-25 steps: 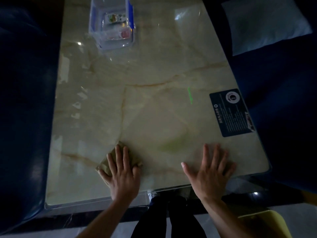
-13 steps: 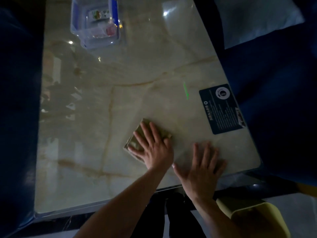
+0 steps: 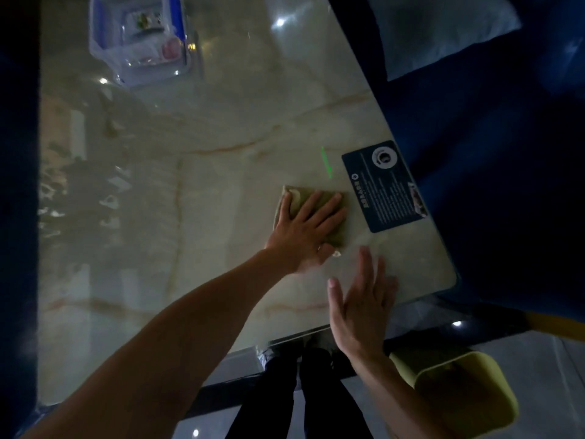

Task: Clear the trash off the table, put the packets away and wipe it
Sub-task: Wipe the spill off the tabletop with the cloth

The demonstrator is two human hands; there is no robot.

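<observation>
A folded olive-green cloth [image 3: 338, 228] lies flat on the pale marble table [image 3: 221, 128], close to the right edge. My left hand [image 3: 305, 228] presses down on it with straight, spread fingers, the arm stretched across the table. My right hand [image 3: 362, 304] rests flat on the tabletop near the front right corner, holding nothing. A clear plastic box with a blue trim [image 3: 139, 39] holding packets stands at the far left of the table.
A dark blue printed card [image 3: 384, 186] is stuck to the table just right of the cloth. Dark blue seats flank both sides, with a pale cushion [image 3: 443, 30] at the upper right. A yellow-green bin [image 3: 459, 391] stands on the floor at the lower right.
My left hand has slid the cloth from the front left of the table rightwards and away from me, up beside the blue card. My right hand has stayed near the front right corner.
</observation>
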